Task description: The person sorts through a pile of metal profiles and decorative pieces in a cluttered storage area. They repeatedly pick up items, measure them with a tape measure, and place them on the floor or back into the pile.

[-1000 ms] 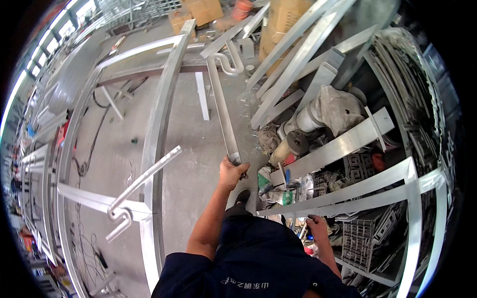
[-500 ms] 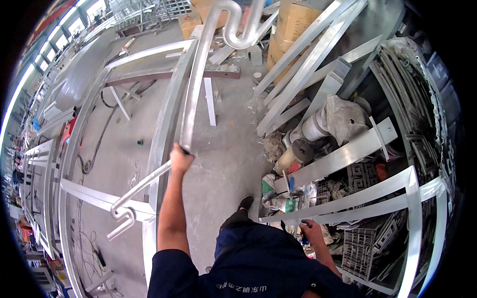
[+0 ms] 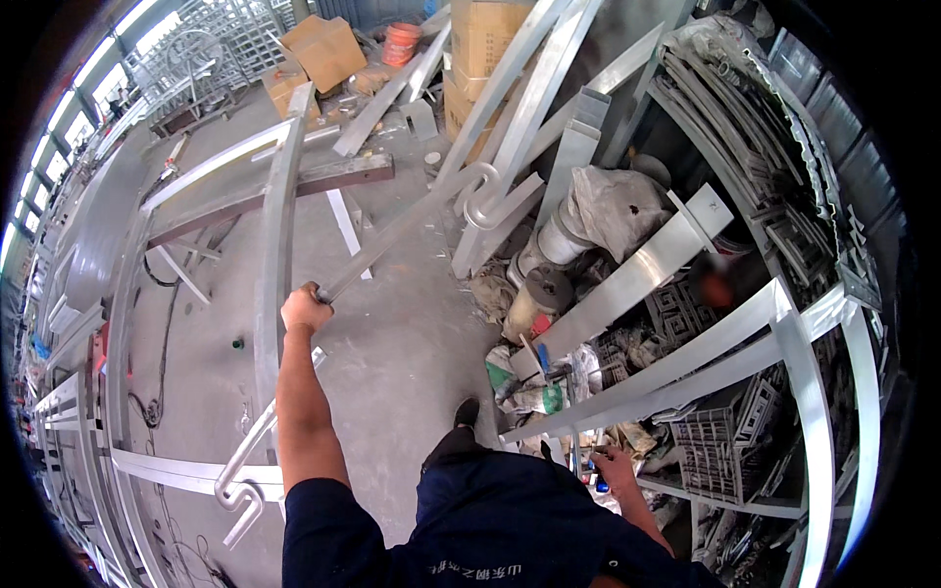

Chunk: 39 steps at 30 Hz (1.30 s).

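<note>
My left hand [image 3: 305, 308] is shut on the near end of a long flat metal bar [image 3: 402, 228]. The bar runs up and to the right and ends in a curled scroll [image 3: 480, 199], which sits close to several leaning metal strips [image 3: 520, 108]. My left arm is stretched forward over the concrete floor [image 3: 392, 343]. Low at the right, my right hand [image 3: 616, 466] reaches into clutter beside a curved metal frame [image 3: 686, 358]; whether it grips anything there is not clear.
A curved metal railing [image 3: 270, 255] lies on the floor to the left, with another scroll-ended bar [image 3: 245, 470] by my left arm. Cardboard boxes [image 3: 319, 49] stand at the back. Rolls, rags and scrap [image 3: 549, 294] pile up on the right.
My left hand has swung the scroll-ended bar from pointing straight ahead to pointing up and right toward the leaning strips. My right hand stays low at the right.
</note>
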Available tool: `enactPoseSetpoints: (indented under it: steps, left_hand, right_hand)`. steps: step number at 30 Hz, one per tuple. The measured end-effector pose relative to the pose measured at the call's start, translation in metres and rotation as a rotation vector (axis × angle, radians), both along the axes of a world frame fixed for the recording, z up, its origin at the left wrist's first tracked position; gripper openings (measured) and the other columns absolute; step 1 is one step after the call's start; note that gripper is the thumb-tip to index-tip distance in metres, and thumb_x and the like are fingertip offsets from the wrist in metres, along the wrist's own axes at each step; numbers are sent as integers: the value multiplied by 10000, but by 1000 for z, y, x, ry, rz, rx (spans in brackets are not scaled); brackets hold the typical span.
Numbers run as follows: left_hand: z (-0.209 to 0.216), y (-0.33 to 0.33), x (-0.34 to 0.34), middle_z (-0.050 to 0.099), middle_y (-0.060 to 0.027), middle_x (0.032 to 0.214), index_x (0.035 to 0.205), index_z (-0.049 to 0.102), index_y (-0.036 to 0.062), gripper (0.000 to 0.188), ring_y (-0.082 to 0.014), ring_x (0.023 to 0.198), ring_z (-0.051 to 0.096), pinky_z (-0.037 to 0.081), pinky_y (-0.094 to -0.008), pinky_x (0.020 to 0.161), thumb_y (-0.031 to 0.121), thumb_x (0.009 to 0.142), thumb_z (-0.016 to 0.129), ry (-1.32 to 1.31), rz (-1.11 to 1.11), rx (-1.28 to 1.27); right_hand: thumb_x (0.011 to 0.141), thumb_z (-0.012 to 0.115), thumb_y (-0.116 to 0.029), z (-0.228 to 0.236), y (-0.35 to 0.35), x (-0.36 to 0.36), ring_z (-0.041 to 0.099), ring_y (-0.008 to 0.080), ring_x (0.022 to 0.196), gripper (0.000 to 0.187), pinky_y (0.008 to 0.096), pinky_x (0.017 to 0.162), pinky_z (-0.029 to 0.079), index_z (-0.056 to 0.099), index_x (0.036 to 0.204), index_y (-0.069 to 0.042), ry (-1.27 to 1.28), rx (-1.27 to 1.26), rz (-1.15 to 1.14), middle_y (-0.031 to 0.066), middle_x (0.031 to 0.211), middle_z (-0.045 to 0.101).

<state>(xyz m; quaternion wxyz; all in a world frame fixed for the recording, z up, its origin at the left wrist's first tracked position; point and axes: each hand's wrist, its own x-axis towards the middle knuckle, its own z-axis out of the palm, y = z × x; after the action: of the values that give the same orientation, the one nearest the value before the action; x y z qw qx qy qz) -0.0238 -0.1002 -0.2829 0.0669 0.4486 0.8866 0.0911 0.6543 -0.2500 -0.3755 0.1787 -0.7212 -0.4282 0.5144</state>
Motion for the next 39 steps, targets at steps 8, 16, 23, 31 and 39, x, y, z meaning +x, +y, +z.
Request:
enactPoseSetpoints:
  steps: [8, 16, 23, 31, 39]
  left_hand:
    - [-46, 9, -2, 712, -145, 953, 1062, 677, 131, 433, -342, 935, 677, 541, -435, 800, 229, 640, 670, -69, -10, -14]
    - [-129, -10, 79, 713, -156, 889, 1016, 648, 77, 506, -340, 818, 692, 551, -438, 718, 288, 596, 834, -358, 208, 296]
    - [-90, 26, 206, 660, -96, 799, 1053, 561, -19, 435, -175, 634, 634, 527, -344, 593, 116, 729, 818, -1617, 44, 636]
    - [-69, 45, 219, 602, -55, 821, 961, 521, -13, 367, -147, 696, 578, 481, -312, 589, 90, 738, 794, -1282, 519, 1064]
    - [-36, 24, 195, 592, -65, 763, 948, 512, -21, 403, -151, 659, 554, 487, -323, 606, 149, 746, 817, -827, 633, 1254]
  right_hand:
    - [852, 679, -188, 2, -8, 7, 638, 143, 709, 397, 290, 639, 512, 646, 1168, 50, 26, -97, -40, 109, 844, 689]
    - [858, 665, -180, 26, 16, -23, 595, 123, 666, 387, 277, 598, 483, 638, 1174, 43, -15, -87, 46, 73, 819, 663]
    - [863, 661, -163, 10, 29, -18, 610, 128, 746, 354, 273, 680, 490, 652, 1148, 48, 1, -88, 124, 74, 890, 677]
    - [845, 668, -175, -1, 33, -17, 590, 122, 650, 371, 275, 584, 468, 660, 1159, 23, -12, -83, 171, 69, 779, 664]
    - [848, 704, -192, -17, 47, -16, 611, 138, 689, 363, 285, 620, 487, 659, 1130, 33, 1, -94, 311, 82, 808, 671]
